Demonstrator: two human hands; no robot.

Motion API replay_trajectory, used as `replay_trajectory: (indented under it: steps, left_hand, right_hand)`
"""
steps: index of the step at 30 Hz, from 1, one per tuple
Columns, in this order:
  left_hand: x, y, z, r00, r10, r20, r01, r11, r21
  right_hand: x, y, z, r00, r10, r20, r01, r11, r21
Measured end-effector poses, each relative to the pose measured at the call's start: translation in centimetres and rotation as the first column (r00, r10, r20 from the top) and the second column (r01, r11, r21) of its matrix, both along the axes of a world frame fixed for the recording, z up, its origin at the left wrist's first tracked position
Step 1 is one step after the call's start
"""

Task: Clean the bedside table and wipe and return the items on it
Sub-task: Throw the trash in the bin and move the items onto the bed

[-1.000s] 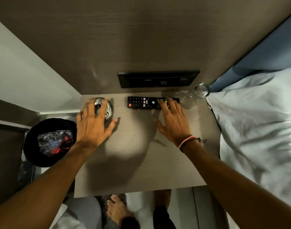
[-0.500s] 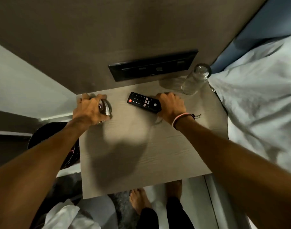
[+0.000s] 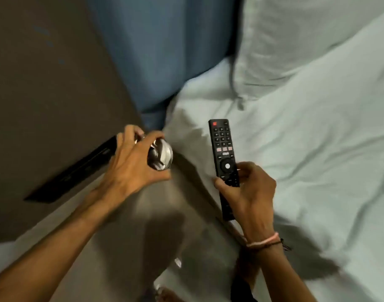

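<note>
Shiny, seemingly metal ashtray; matt plastic remote

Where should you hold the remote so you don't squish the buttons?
By the long side edges of the lower half, coming from behind, as the right hand does. The remote is long and slim, with its buttons facing up.

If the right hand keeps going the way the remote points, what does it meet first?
Probably the bed sheet. The right hand holds the remote over the bed, pointing up the picture toward the pillow. How high it is held above the sheet is unclear, so it may reach the pillow instead.
</note>
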State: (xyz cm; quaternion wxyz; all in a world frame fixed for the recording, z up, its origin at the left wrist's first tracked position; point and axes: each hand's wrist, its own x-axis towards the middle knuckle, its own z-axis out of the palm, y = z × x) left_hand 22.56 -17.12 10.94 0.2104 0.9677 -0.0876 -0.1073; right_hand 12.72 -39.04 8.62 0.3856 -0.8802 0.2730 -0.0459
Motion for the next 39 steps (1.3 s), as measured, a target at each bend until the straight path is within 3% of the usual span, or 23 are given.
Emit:
replay_trajectory:
  steps: [4,10,14,18,21,23,27,31,35,39]
  left_hand:
    - [2.2,-16.0,2.6,0.967,-0.231,0.105,0.243,0.963,-0.119]
    - [-1.0,-36.6,1.2,0.857,-0.509,0.079,0.513,0.831,-0.216]
    - [-4.4,-45.5,-1.2,0.754,-0.655,0.043,0.653,0.741,-0.156]
    - [-5.5,-47.9,-3.7,0.677,-0.734,0.049,0.735,0.678,-0.005]
    - [-4.8,-45.8,-4.2,0.708,-0.692,0.137,0.693,0.719,0.049]
    - [-3.4,-42.4,-3.9,0.771,-0.613,0.172,0.616,0.787,0.044]
    - [1.0,-32.0,-2.9,0.880,-0.415,0.231,0.413,0.909,0.061]
    - [4.2,-18.9,-2.6,0.938,-0.238,0.252,0.201,0.966,0.164]
    - [5.5,-4.4,-3.3,0.937,-0.175,0.302,0.077,0.948,0.309]
    - [6.0,3.7,-5.6,0.958,-0.260,0.119,0.167,0.848,0.502]
  right_hand:
    - [-2.1,-12.0,3.2,0.954,-0.296,0.036,0.296,0.955,0.019]
    - [-6.9,-26.2,2.9,0.789,-0.614,-0.006,0.614,0.789,-0.038]
    - [-10.1,-32.2,0.8,0.708,-0.703,-0.068,0.693,0.710,-0.123]
    - [-11.6,-34.0,-1.7,0.712,-0.684,-0.160,0.627,0.722,-0.294]
    - [-11.5,-33.0,-1.7,0.736,-0.672,-0.078,0.569,0.677,-0.466]
    - [-10.0,-31.0,-1.1,0.806,-0.591,0.033,0.524,0.687,-0.503]
    - [-4.8,-24.8,0.4,0.935,-0.346,0.076,0.338,0.806,-0.486]
    - [1.1,-15.9,0.7,0.991,-0.045,0.122,0.093,0.903,-0.420]
    - [7.0,-3.9,-0.9,0.930,0.341,0.139,-0.299,0.920,-0.254]
    - [11.7,5.5,-4.4,0.753,0.653,-0.086,-0.657,0.736,-0.163]
